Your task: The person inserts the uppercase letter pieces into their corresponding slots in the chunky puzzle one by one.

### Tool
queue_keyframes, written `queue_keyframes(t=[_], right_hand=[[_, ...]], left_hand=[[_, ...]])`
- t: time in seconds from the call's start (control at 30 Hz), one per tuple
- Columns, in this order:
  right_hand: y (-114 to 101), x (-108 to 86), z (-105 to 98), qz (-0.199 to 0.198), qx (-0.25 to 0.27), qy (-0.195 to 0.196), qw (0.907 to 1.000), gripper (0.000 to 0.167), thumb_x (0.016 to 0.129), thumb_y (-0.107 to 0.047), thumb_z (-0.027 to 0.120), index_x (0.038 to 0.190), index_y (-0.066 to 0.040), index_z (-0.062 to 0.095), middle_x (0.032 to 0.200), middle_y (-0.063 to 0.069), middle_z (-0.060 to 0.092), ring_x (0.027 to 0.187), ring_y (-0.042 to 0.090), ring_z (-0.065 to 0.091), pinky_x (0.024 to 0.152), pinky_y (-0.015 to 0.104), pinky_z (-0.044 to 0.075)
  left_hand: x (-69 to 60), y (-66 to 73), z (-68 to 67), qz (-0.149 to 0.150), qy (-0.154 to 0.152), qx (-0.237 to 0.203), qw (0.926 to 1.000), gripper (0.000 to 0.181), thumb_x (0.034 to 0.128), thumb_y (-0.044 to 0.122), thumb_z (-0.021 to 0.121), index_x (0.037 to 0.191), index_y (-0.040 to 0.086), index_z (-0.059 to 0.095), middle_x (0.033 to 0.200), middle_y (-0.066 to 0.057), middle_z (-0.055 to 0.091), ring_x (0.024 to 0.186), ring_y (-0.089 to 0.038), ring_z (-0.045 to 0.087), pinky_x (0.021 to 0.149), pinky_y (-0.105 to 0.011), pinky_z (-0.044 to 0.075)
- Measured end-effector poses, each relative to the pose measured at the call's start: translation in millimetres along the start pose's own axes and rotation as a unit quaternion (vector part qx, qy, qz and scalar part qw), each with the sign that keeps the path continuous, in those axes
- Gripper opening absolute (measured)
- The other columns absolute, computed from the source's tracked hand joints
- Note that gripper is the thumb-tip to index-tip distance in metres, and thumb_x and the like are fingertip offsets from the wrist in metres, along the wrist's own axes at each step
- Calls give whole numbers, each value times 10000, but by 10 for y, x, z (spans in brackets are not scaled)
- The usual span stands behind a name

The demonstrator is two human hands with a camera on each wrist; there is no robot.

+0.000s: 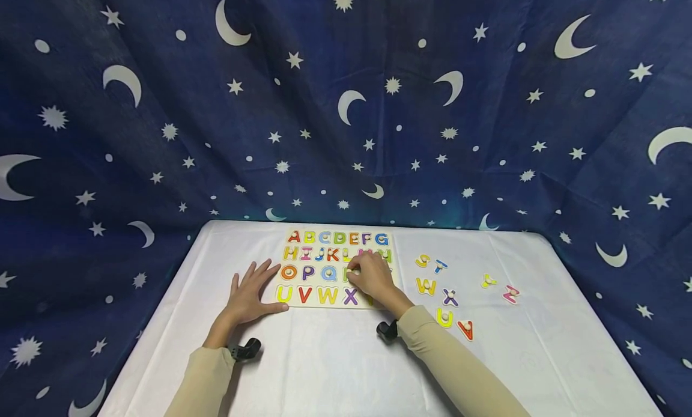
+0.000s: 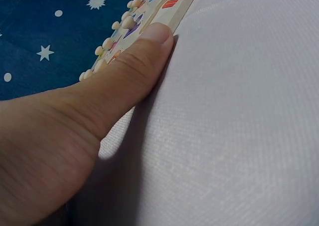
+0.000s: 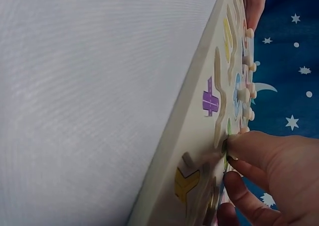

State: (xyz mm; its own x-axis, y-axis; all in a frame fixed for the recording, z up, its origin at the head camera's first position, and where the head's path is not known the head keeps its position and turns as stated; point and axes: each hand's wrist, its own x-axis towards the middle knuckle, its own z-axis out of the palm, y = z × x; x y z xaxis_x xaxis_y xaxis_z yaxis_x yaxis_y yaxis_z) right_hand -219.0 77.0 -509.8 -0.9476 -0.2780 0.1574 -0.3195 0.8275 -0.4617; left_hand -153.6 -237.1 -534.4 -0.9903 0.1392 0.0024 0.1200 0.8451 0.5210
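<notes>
A wooden alphabet puzzle board [image 1: 319, 306] lies at the far middle of the table, with knobbed letters in its upper rows. My right hand [image 1: 373, 277] is over the third row, thumb and fingertips pinching a green letter piece [image 3: 229, 131], seemingly the R, at its slot; the fingers hide most of it. Just left of it, the blue Q [image 1: 328, 273] sits in its place. My left hand [image 1: 250, 294] spreads its fingers at the board's left side, the thumb [image 2: 149, 41] against the near corner. Bottom-row slots such as the purple X [image 1: 350, 296] hold no knobbed piece.
Right of the board lie loose knobbed letters: a yellow S [image 1: 423, 261], blue T [image 1: 440, 265], yellow W [image 1: 426, 286], purple X piece [image 1: 450, 297], yellow U [image 1: 444, 318], red V [image 1: 466, 330], yellow Y [image 1: 489, 280] and pink Z [image 1: 510, 294]. A starry curtain [image 1: 346, 104] hangs behind.
</notes>
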Motion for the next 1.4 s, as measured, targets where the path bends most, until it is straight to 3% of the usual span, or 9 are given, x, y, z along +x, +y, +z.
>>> queue_keyframes(t=[0.23, 0.4, 0.53, 0.8, 1.13, 1.4], right_hand=[[78, -3, -20, -277, 330, -163, 9989, 120, 850, -197, 817, 956, -144, 797, 942, -9, 715, 913, 213, 607, 930, 469, 480], [248, -20, -140, -624, 755, -349, 9946, 261, 879, -204, 816, 1121, -116, 773, 924, -7, 677, 850, 176, 559, 861, 401, 478], [454, -54, -288, -618, 856, -211, 9942, 269, 882, -171, 813, 1138, -102, 770, 929, 4, 683, 816, 181, 542, 772, 351, 453], [848, -187, -543, -699, 937, 83, 9931, 247, 900, -121, 792, 1134, -49, 759, 943, 66, 706, 778, 232, 592, 789, 394, 431], [1259, -394, -788, -222, 830, 453, 9953, 280, 898, -122, 803, 1160, -40, 748, 955, 83, 703, 821, 266, 622, 819, 490, 467], [1571, -428, -870, 176, 759, 721, 9943, 272, 886, -121, 806, 1145, -55, 755, 967, 118, 696, 849, 296, 590, 868, 524, 436]], left_hand=[[10, 1, -5, 8, -32, 32, 10000, 1063, 690, 574, 894, 1567, 187, 434, 1668, -175, 282, 1550, -466, 94, 1190, -719, -66], [-5, 17, -20, 1, -39, 22, 10000, 1061, 685, 567, 898, 1562, 183, 442, 1664, -181, 290, 1545, -476, 101, 1186, -726, -65], [-4, 29, -31, -6, -57, 11, 10000, 1060, 687, 573, 895, 1562, 183, 442, 1664, -182, 288, 1546, -476, 95, 1186, -724, -72], [-4, 12, -23, -48, -90, 80, 9999, 1068, 689, 592, 886, 1569, 189, 434, 1668, -181, 279, 1548, -475, 83, 1184, -726, -79], [-24, 25, -22, -20, -76, 3, 10000, 1060, 690, 575, 893, 1562, 174, 443, 1665, -191, 280, 1544, -483, 83, 1183, -724, -83], [-21, 30, -32, -31, -61, -7, 10000, 1066, 685, 576, 896, 1562, 173, 443, 1664, -193, 280, 1545, -480, 85, 1184, -725, -78]])
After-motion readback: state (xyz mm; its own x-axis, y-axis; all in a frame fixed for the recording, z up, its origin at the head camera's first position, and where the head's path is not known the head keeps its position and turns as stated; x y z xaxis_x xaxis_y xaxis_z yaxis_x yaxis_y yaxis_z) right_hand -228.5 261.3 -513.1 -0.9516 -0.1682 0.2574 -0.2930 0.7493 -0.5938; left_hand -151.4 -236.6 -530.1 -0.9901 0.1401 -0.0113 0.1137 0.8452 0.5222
